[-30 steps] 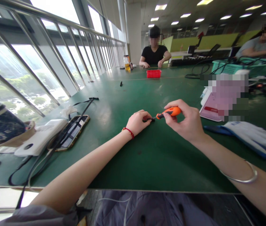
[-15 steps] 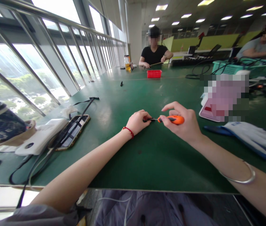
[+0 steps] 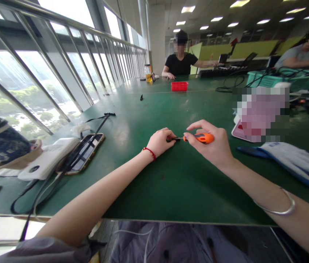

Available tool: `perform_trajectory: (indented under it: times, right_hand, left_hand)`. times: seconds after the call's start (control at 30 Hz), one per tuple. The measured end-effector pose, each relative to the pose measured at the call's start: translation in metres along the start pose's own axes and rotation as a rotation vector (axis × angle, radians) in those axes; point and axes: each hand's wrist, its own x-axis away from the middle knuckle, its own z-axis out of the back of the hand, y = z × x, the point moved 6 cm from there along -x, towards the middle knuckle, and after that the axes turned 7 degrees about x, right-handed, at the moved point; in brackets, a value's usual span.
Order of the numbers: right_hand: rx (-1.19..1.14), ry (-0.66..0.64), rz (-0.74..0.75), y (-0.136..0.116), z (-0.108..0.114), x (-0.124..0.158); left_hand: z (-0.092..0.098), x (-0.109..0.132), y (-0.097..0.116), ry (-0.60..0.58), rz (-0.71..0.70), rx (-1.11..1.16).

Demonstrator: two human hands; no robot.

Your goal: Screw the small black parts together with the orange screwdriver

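Near the middle of the green table, my left hand (image 3: 160,141) pinches a small black part (image 3: 174,139) whose exact kind I cannot make out. My right hand (image 3: 215,140) grips a screwdriver (image 3: 202,137) with an orange and black handle, held nearly level. Its thin shaft points left and reaches the black part, but the tip's exact contact is too small to see. My right thumb lies against the front of the handle, while the index finger arches above it.
Left stand a phone (image 3: 84,155), a white box-shaped device (image 3: 49,159), cables and a dark cup (image 3: 2,140). To the right lie white-and-blue gloves (image 3: 294,157) and a blurred pink item (image 3: 262,113). Farther off are a red tray (image 3: 179,86) and a person (image 3: 180,62) seated opposite.
The screwdriver handle has turned a little in my right hand, showing different dark patches. My left hand holds still. The person opposite has stretched an arm out toward the right of the view.
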Motion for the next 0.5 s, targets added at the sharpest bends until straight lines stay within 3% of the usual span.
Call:
perform_trajectory:
  times: [0.17,0.37,0.5]
  right_hand:
    - [-0.033,0.138,0.121,-0.0055,0.0065,0.0011]
    - [0.016,0.034,0.020,-0.0006,0.0016,0.0012]
    - [-0.009,0.111,0.095,-0.0044,0.0063,0.0011]
  left_hand:
    - [0.0002,0.0002,0.0011,-0.002,-0.013,0.015]
    - [-0.0002,-0.0004,-0.0005,0.013,-0.011,0.013]
    - [-0.0008,-0.0004,-0.0006,0.003,-0.015,0.024]
